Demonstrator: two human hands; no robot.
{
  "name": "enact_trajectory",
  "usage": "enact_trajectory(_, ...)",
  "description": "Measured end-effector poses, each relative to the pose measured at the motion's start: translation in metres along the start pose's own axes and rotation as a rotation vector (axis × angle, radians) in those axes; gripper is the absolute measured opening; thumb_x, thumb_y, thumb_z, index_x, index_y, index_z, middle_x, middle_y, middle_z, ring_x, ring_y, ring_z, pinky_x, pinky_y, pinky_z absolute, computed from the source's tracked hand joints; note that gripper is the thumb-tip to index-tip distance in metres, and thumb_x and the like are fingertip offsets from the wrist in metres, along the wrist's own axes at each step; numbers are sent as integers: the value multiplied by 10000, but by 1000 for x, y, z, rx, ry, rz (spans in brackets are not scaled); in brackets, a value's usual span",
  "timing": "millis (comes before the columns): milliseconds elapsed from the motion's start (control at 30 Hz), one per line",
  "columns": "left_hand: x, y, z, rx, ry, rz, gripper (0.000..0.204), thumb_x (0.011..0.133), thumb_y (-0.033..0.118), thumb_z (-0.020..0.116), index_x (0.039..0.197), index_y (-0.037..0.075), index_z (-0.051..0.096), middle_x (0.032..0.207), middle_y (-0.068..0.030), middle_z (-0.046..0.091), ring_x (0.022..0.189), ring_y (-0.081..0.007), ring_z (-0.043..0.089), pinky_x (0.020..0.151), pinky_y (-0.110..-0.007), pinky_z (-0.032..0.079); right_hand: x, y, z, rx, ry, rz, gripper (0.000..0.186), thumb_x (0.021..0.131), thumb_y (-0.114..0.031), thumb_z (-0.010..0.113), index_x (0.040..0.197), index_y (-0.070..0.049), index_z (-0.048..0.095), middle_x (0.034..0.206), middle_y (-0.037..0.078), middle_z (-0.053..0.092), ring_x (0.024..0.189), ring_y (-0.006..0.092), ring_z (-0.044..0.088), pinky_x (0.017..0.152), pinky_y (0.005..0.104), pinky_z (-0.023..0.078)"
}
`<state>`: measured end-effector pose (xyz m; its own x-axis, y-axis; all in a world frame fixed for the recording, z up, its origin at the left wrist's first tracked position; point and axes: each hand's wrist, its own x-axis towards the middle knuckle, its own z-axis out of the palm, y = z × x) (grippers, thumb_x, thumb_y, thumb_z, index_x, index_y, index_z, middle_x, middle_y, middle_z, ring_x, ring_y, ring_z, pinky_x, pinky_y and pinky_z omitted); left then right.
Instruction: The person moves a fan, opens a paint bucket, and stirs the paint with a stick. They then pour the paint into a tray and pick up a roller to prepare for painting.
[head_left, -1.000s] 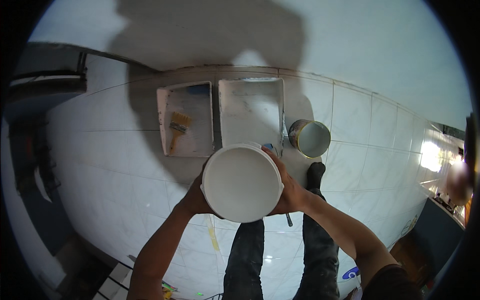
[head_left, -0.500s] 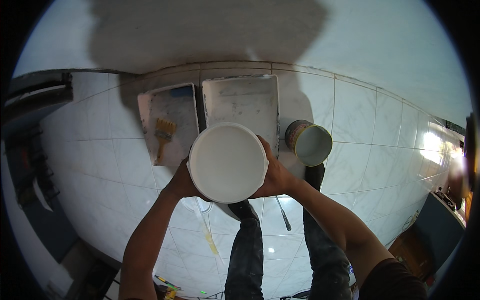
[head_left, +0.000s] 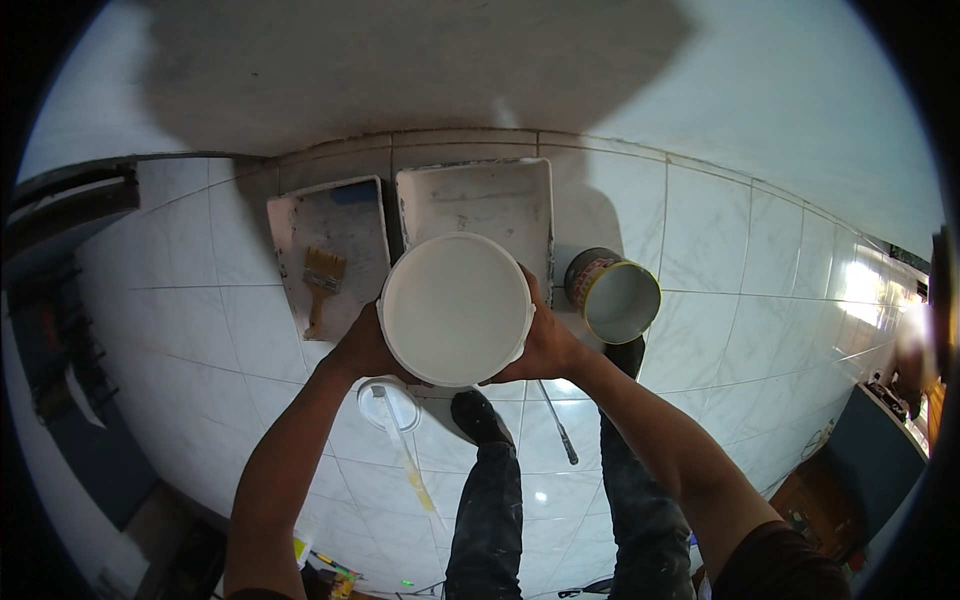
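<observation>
Between my two hands I hold a round white bucket (head_left: 457, 310), its pale inside facing up at me. My left hand (head_left: 366, 350) grips its left side, and my right hand (head_left: 540, 340) grips the opposite side; the fingertips of both are partly hidden behind it. Beyond the bucket, partly covered by it, lies a wide white paint tray (head_left: 480, 190) with smudged walls. A smaller paint tray (head_left: 290, 240) to the left carries a paintbrush (head_left: 320, 290) with a wooden handle. On the right stands a paint can (head_left: 620, 298) with a yellowish rim.
A white lid (head_left: 402, 405) with a flat paint-stained stick (head_left: 412, 468) across it lies on the tiled floor. A thin metal rod (head_left: 558, 425) lies by my feet. Past the trays rises a wall (head_left: 430, 70). A dark cabinet (head_left: 880, 470) stands far right, dark shelving (head_left: 60, 330) left.
The bucket and both hands have come slightly nearer to the trays in view, and the lid by my feet shows more fully. My hold on the bucket is the same.
</observation>
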<state>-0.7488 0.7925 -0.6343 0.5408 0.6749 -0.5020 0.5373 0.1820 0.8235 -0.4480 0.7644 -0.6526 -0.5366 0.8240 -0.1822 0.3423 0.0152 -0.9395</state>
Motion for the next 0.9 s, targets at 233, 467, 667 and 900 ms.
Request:
enact_trajectory(233, 7, -1, -9, 102, -54, -67, 1216, 402, 353, 1056, 1436, 63, 487, 1330, -134, 659, 1232, -308, 646, 1075, -424, 528, 3, 1, 6, 117, 12, 92, 1469, 492, -468, 1009, 1619, -139, 127, 1585, 216, 202, 1488, 454, 302, 1222, 548, 368)
enact_trajectory(467, 14, 5, -20, 55, -98, -138, 1171, 386, 335, 1056, 1400, 79, 529, 1311, -114, 677, 1218, -289, 655, 1063, -414, 537, 8, 3, 11, 131, 6, 139, 1427, 521, -477, 994, 1612, -112, 148, 1556, 204, 269, 1472, 428, 349, 1213, 537, 388)
enact_trajectory(667, 15, -4, -20, 51, -110, -143, 1120, 406, 319, 1043, 1386, 95, 548, 1283, -106, 691, 1194, -279, 667, 1053, -405, 543, 9, 6, 13, 207, 5, 160, 1385, 533, -463, 990, 1605, -103, 191, 1550, 195, 290, 1460, 421, 379, 1210, 523, 395)
enact_trajectory(900, 18, -5, -16, 25, -131, -180, 1086, 419, 317, 1034, 1369, 95, 557, 1266, -105, 696, 1184, -289, 670, 1056, -403, 542, 3, 7, 14, 278, 51, 150, 1221, 567, -477, 999, 1536, -76, 374, 1529, 207, 360, 1464, 421, 351, 1222, 509, 339)
